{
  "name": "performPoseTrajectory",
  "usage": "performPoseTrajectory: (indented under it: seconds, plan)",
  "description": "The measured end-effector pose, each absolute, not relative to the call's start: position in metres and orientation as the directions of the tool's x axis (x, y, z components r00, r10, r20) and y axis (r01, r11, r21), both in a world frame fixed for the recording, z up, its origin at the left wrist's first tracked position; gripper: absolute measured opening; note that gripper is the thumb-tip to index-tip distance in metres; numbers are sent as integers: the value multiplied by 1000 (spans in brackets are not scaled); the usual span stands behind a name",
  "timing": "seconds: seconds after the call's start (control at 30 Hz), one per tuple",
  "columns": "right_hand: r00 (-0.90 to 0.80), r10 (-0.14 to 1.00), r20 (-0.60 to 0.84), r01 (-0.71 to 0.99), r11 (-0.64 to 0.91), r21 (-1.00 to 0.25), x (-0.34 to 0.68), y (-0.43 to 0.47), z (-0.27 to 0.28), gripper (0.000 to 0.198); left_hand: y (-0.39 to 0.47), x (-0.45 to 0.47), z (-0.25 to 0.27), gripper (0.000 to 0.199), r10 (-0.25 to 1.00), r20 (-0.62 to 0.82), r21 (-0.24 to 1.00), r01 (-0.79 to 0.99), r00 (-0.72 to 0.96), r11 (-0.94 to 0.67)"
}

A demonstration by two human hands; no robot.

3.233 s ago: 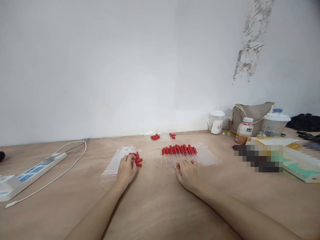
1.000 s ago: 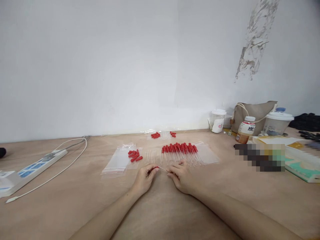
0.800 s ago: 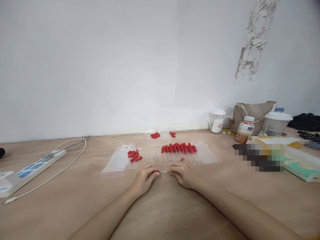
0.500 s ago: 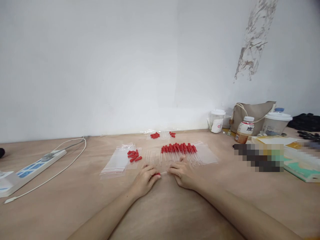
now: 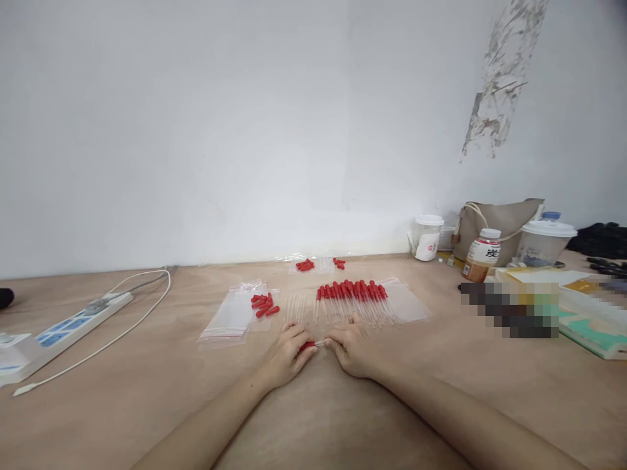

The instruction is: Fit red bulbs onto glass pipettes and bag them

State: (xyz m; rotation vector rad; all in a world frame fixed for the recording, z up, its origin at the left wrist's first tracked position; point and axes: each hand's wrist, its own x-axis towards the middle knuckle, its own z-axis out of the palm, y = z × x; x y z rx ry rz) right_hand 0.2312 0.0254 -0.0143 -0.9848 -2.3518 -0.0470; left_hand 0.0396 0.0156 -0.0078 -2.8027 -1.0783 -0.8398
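My left hand [image 5: 288,354] pinches a red rubber dropper bulb [image 5: 307,345] between thumb and fingers. Opposite it, my right hand [image 5: 354,349] is closed on a thin clear pipette tube [image 5: 320,343], and most of that tube is hidden by the fingers. The tube's near end meets the bulb's mouth; how deep it sits inside I cannot tell. Just beyond my hands, several bare tubes [image 5: 296,307] lie side by side. To their right is a row of droppers with red bulbs [image 5: 350,290]. Loose red bulbs [image 5: 263,304] lie on a clear plastic bag beyond my left hand.
Flat zip bags [image 5: 228,316] lie at left, and another bag [image 5: 409,301] at right. More red bulbs [image 5: 304,265] rest in plastic by the wall. A power strip [image 5: 73,329] with a cable is far left. Cups, a bottle [image 5: 482,256] and a pouch [image 5: 494,225] stand at right.
My hands have come closer together, so less of the tube shows between them. More of the red bulb is visible at my left fingertips. The view has shifted slightly.
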Motion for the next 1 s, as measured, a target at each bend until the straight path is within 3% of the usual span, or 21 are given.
performPoseTrajectory:
  seconds: [0.23,0.3,0.37,0.5,0.67,1.0]
  plan:
    - [-614,623,485,721,693,23,232,17,4,23,25,30,1,15,581,563,19,693,588,-720]
    - [-554,699,452,775,631,-28,235,21,6,22,28,19,2,21,612,586,8,752,530,-659]
    - [-395,824,406,853,493,-170,238,31,8,24,34,5,2,26,653,644,21,844,398,-536]
    - [-63,943,328,901,195,-387,237,63,13,29,51,-25,-8,16,715,687,120,950,130,-288]
    - [42,929,367,933,95,-348,217,94,14,30,66,-39,-21,15,740,669,223,929,74,-295]
    - [47,921,388,952,77,-296,208,99,3,30,72,-39,-23,13,760,648,258,924,49,-280]
